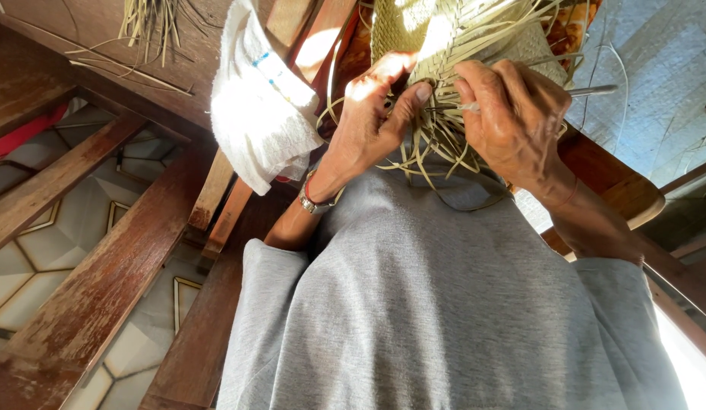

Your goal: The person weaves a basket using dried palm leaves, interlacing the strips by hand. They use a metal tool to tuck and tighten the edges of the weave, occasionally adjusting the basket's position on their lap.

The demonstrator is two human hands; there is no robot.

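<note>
A pale green-tan woven mat of flat plaited reed strips (436, 34) sits at the top middle of the view, its finished part a tight diagonal lattice, sunlit and slightly glossy. From the lower edge of that mat, loose unwoven reed strips (436, 148) fan out and curl downward, thin, ribbon-like and springy, some looping onto the person's grey knitted shirt (444, 304) just below.

The left hand (372, 114) is at the mat's lower left edge, fingers curled closed with the thumb pressed toward them, pinching strips at the weave's border. A slim metal wristwatch with a red band (315, 199) circles that wrist, below the mat. The right hand (512, 114) is at the mat's lower right edge, closed in a loose fist around a thin grey metal needle-like tool (588, 91) whose shaft sticks out to the right; its fingertips also press on the weave.

Left of the mat hangs a white, nubby terry cloth (262, 106) with a small blue mark, draped over a reddish-brown wooden rail (216, 190). Farther left of the mat, worn wooden beams (102, 288) with scuffed, flaking finish run diagonally over a pale tiled floor with geometric outlines (56, 243). Up left of the mat, a bundle of dry straw-coloured reed stalks (148, 23) lies on dark wood.
</note>
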